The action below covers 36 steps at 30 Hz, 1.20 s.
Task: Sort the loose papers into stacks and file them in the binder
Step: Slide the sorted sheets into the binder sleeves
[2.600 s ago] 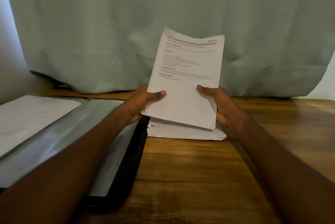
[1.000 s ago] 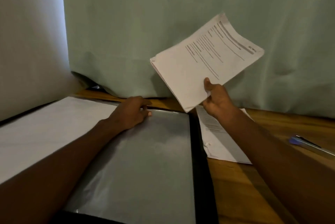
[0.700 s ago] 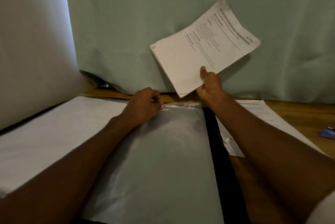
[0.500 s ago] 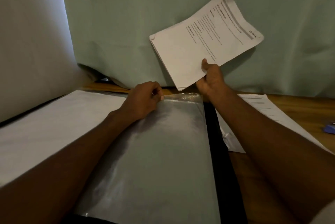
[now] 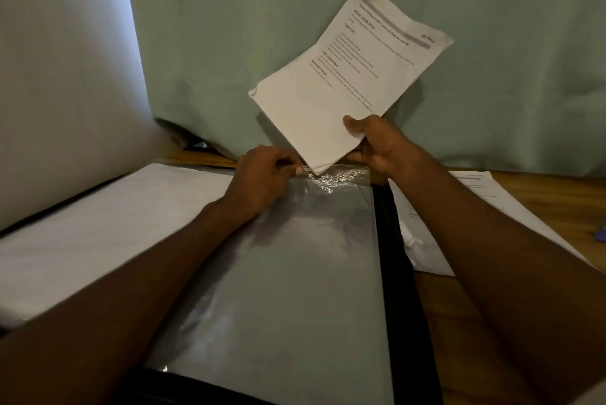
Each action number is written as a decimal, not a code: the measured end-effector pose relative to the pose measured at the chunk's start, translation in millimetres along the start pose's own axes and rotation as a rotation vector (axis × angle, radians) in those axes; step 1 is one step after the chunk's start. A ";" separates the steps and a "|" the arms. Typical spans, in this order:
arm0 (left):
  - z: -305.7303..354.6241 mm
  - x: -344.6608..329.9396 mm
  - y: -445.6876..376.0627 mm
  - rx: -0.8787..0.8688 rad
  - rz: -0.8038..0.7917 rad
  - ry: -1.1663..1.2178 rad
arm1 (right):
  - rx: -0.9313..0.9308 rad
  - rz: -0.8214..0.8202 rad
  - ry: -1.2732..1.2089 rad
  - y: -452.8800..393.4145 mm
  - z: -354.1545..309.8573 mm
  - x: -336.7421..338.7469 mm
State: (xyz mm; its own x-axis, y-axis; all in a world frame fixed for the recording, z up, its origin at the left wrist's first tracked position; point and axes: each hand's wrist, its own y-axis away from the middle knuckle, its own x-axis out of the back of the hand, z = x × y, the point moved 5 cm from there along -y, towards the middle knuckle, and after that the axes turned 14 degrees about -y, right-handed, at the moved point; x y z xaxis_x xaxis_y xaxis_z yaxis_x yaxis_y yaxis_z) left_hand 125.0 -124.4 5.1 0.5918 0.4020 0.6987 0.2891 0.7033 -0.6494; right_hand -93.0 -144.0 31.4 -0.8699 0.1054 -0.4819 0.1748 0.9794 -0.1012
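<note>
Your left hand [image 5: 262, 172] pinches the sleeve [image 5: 295, 273] mouth open at the binder's [image 5: 393, 273] far edge; right hand [image 5: 377, 142] grips the sheaf [image 5: 344, 83], corner at the opening. Tilted entry risks snagging and crumpling plastic.

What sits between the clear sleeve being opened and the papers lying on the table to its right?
In the head view, only the binder's black edge separates the clear sleeve from the papers on the table; the right forearm crosses above those papers.

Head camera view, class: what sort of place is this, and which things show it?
Probably a desk at home or in an office set up for paperwork: a wooden table, an open binder with plastic sleeves, printed papers, and a green curtain behind.
</note>
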 end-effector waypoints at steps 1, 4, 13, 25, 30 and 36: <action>0.4 1.1 0.1 -0.001 0.014 0.018 | 0.007 0.006 0.004 0.9 0.4 2.0; 3.2 1.2 1.4 -0.014 0.024 0.048 | 0.105 0.094 -0.045 -1.3 -2.7 9.8; 15.9 6.9 4.5 -0.140 -0.093 0.186 | 0.297 0.199 -0.102 3.3 -12.0 -6.5; -6.7 10.5 -4.4 -0.065 0.053 0.220 | 0.191 -0.016 0.147 16.8 1.2 -13.8; -19.0 9.9 -7.0 -0.040 -0.041 -0.032 | 0.124 -0.045 0.224 19.5 1.5 -5.8; -46.2 9.4 -6.1 -0.026 -0.193 -0.273 | 0.092 -0.012 0.354 21.9 -10.1 13.5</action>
State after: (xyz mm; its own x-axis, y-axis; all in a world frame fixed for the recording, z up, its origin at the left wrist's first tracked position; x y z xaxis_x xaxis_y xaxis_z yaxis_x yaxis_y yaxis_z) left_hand 163.6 -152.0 1.8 0.3017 0.4074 0.8620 0.3976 0.7680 -0.5021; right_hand -105.6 -119.4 31.5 -0.9750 0.1630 -0.1510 0.1905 0.9631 -0.1903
